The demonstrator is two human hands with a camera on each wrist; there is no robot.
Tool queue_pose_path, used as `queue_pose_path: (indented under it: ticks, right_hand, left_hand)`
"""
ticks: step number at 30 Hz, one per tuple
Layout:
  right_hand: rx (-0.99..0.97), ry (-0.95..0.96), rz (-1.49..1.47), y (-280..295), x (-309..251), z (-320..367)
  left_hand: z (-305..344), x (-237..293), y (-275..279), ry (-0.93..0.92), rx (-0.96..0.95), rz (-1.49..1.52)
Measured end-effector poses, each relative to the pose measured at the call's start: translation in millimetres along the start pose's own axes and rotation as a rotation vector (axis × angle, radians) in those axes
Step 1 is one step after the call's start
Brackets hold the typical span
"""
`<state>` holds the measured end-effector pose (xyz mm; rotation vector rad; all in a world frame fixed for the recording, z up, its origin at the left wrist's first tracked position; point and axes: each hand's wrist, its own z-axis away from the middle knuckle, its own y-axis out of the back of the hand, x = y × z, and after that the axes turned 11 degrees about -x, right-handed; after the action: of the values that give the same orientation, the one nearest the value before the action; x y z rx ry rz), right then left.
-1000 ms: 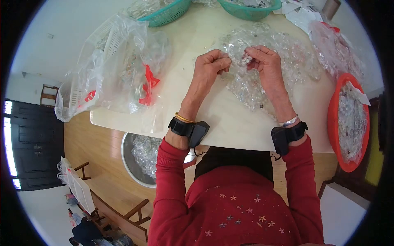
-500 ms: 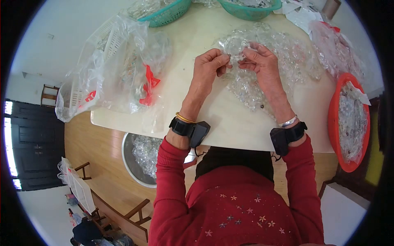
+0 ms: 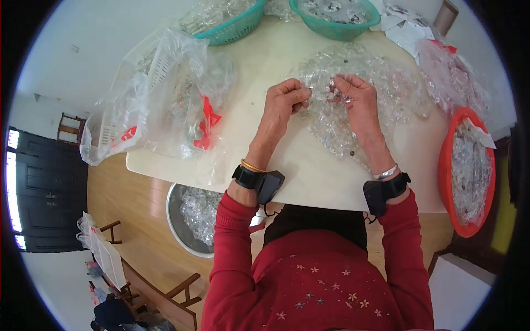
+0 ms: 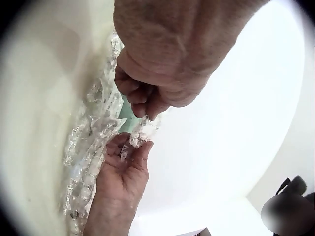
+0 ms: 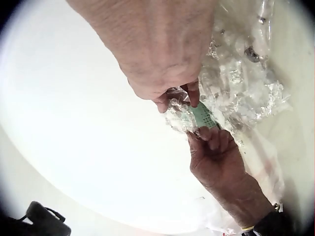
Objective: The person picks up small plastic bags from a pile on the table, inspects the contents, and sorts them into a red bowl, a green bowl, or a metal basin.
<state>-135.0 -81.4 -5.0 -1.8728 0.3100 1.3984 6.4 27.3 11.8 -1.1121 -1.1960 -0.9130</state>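
My left hand (image 3: 286,103) and right hand (image 3: 362,107) face each other over a heap of clear plastic packets (image 3: 331,124) on the table. Between them is a small, crinkled clear packet (image 5: 178,117) with little shiny pieces in it. The left thumb and forefinger pinch one end of this packet (image 4: 142,132). At the other end, the right thumb and fingers pinch it, with some clear film in the palm. A small dark reddish bit (image 3: 332,91) shows beside the right thumb. The pieces' exact kind is too small to make out.
Green baskets (image 3: 234,34) of packets stand along the far edge. Left lies a white basket (image 3: 160,62) under clear bags with red handles. A red basin (image 3: 446,171) of packets is at the right, beside a pinkish bag (image 3: 447,69). A metal basin (image 3: 175,223) stands on the floor.
The right hand first bunched the packet, then dipped toward the left hand with it spread, and now sits slightly apart with a dark reddish bit showing. The head view has shifted a little.
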Motion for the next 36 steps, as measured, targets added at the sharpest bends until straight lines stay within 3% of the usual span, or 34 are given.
queue_pose_path:
  ticks: [11, 13, 17, 19, 25, 27, 29, 31, 32, 35, 36]
  right_hand:
    - [0.006, -0.005, -0.027, 4, 1, -2]
    - [-0.053, -0.024, -0.003, 2, 2, -2]
    - [-0.047, -0.013, 0.034, -10, -8, 0]
    - [0.024, 0.017, -0.038, -17, -11, 1]
    - [-0.023, -0.017, -0.027, -4, -7, -1]
    - [-0.018, -0.032, -0.035, -5, -6, -1]
    - [-0.018, -0.029, -0.044, -5, -3, -3]
    - [-0.018, -0.031, -0.063, -2, -3, -3]
    - [0.0, -0.036, -0.06, 0, -4, -2]
    - [-0.014, -0.04, -0.038, -2, -6, -2]
    - [0.008, -0.062, -0.043, -3, -4, -1]
  left_hand:
    - [2, 0, -5, -0.004, 0.1, 0.001]
    - [4, 2, -4, -0.039, 0.016, 0.1]
    - [7, -1, 5, -0.04, 0.042, 0.165]
    - [6, 8, 8, -0.046, 0.082, 0.197]
    - [-24, 39, 33, 0.006, 0.168, 0.211]
    - [-69, 53, 57, -0.183, 0.1, 0.387]
    - [-95, 105, 56, -0.514, 0.035, 0.591]
    - [-105, 139, 45, -0.581, 0.2, 0.474]
    - [-102, 138, 41, -0.566, 0.194, 0.484]
    - [-89, 111, 39, -0.232, 0.061, -0.065]
    - [-84, 96, 44, -0.203, 0.056, -0.054]
